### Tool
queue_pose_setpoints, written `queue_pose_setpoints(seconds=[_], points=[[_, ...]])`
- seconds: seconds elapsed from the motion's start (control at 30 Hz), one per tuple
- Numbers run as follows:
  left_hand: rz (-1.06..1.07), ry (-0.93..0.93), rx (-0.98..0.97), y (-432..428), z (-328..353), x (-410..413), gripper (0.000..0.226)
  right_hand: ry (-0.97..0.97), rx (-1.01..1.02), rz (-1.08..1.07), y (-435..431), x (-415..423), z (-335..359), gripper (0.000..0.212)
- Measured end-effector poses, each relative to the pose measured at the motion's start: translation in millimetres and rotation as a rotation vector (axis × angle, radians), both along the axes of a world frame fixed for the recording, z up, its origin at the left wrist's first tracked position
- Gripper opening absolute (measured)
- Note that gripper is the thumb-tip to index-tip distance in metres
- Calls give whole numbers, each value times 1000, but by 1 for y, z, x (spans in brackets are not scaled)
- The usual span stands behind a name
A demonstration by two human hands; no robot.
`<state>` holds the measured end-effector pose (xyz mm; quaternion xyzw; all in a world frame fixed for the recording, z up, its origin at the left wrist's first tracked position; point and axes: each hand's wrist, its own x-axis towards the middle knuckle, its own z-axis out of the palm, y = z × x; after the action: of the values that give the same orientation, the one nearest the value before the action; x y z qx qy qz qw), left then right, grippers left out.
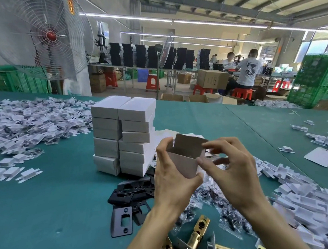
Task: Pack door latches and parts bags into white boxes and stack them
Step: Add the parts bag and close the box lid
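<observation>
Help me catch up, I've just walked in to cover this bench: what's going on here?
A person is working on an open white box, held above the green table. The left hand grips its body while the right hand pinches its top edge; the lid flap stands up. What is inside does not show. To its left stands a stack of closed white boxes in two columns. Black plates, parts bags and brass latches lie loose nearer the person.

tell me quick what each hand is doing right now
Left hand: curled round the open white box, holding it up.
Right hand: thumb and index finger pinch the box's right wall at its open top.
</observation>
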<state>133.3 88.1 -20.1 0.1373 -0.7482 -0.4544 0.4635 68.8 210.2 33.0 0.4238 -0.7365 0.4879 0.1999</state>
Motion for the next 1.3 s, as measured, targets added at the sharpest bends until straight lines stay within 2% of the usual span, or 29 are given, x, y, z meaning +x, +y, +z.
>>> queue_pose_setpoints(seconds=[0.1,0.23,0.4,0.47,0.63,0.73,0.83,0.9,1.03,1.3], points=[[-8,-4,13,5,-3,-2,87,-106,9,32,2,-1,-14,25],[-31,-41,47,10,-8,-3,79,-148,115,76,0,0,-27,20],[-18,-93,-51,6,-15,-6,50,-196,150,118,0,-3,-34,21],[-11,-98,-74,5,-16,-7,47,-193,151,126,1,-4,-34,24],[-53,-86,-52,3,-19,-6,53,-209,-78,256,1,1,-30,39],[-88,-130,-21,3,-20,-6,73,-352,-213,320,1,4,-21,28],[-116,-160,-16,4,-22,-7,84,-307,-98,187,-1,4,-18,14],[-114,-171,-18,5,-23,-9,85,-275,-46,116,-1,3,-19,24],[-131,-173,-31,6,-24,-10,82,-364,-100,103,2,1,-20,31],[-102,-204,-22,7,-22,-9,86,-307,-30,30,-1,3,-23,15]])
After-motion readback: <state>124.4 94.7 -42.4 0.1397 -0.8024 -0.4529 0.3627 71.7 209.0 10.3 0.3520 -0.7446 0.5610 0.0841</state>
